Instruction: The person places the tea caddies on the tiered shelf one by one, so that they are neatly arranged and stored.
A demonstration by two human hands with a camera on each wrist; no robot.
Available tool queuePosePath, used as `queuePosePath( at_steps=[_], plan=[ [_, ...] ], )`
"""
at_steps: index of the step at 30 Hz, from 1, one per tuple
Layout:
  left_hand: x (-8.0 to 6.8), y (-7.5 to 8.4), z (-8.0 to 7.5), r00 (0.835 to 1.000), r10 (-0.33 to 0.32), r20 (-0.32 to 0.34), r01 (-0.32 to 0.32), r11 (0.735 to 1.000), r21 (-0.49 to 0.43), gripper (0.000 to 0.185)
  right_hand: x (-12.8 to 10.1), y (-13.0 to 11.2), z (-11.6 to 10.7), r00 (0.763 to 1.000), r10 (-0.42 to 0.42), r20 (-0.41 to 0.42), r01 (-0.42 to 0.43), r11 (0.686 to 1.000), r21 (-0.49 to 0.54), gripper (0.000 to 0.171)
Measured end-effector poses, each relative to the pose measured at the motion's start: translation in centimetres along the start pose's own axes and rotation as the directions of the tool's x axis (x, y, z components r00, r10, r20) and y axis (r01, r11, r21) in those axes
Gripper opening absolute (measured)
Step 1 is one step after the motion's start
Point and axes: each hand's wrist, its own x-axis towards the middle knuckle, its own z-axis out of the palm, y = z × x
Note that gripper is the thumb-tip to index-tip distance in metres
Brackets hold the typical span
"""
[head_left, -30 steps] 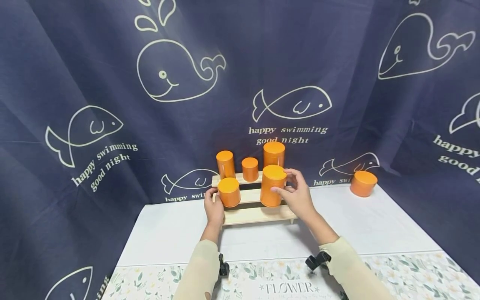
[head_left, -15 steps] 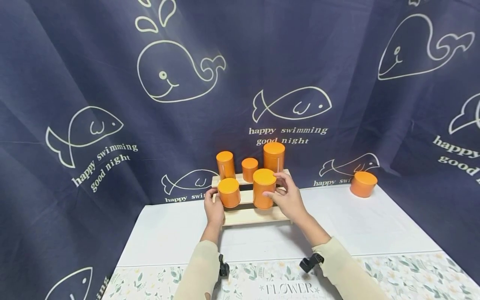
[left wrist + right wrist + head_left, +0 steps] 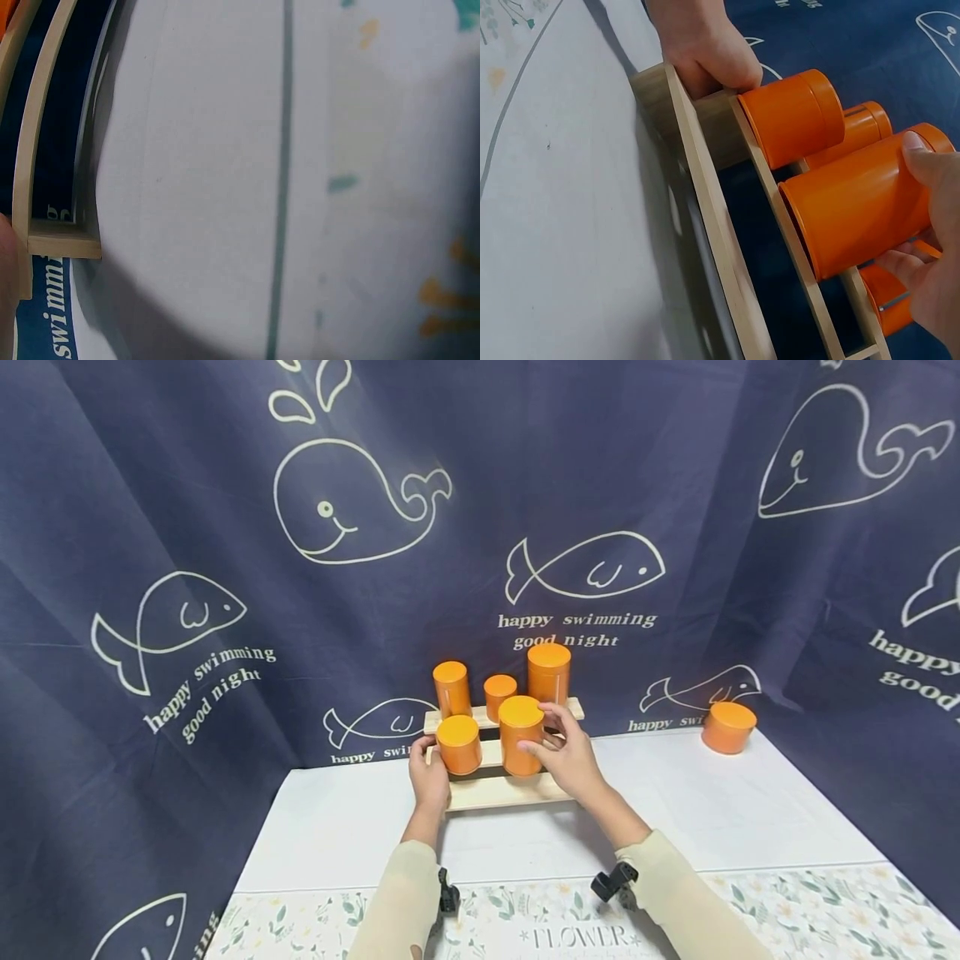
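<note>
A three-step wooden rack [image 3: 495, 793] holds several orange canisters. My right hand [image 3: 573, 760] grips a tall orange canister [image 3: 521, 739] by its right side, thumb in front and fingers behind. In the right wrist view, this canister's base is right at the middle step, and the thumb [image 3: 922, 157] presses near its lid. My left hand [image 3: 430, 777] holds the left end of the rack, beside a shorter orange canister [image 3: 459, 747] on the middle step. Only a sliver of that hand shows in the left wrist view, at the rack's end [image 3: 64, 241].
On the top step stand a slim canister [image 3: 452, 692], a small canister [image 3: 500, 697] and a large canister [image 3: 549, 672]. Another squat orange canister [image 3: 727, 728] sits on the white table [image 3: 360, 827] at right. A dark blue whale-print curtain [image 3: 480, 485] hangs behind.
My right hand has slid the tall canister leftward along the middle step, closer to the shorter one. The left hand has stayed at the rack's left end.
</note>
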Motion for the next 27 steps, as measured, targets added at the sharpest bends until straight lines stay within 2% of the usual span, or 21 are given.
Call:
queuePosePath(
  at_steps=[6,12,20,27],
  plan=[
    [0.2,-0.1,0.0,1.0,0.016,-0.01,-0.016,1.0,0.014,0.017,0.3,0.2,0.6,0.999,-0.038,-0.012,0.037,0.999,-0.024,0.073],
    [-0.1,-0.1,-0.1,1.0,0.008,-0.008,-0.008,1.0,0.029,0.017,0.2,0.6,1.1,0.999,0.002,-0.036,-0.003,1.0,-0.03,0.078],
    [-0.1,-0.1,0.1,1.0,0.013,0.004,-0.013,1.0,-0.009,0.018,0.2,0.4,1.7,0.996,0.071,-0.057,-0.073,0.997,-0.04,0.078],
    [-0.1,0.2,0.2,1.0,0.016,0.006,-0.016,1.0,-0.004,0.021,0.0,0.6,2.0,0.994,0.064,-0.086,-0.07,0.995,-0.068,0.078]
  ],
)
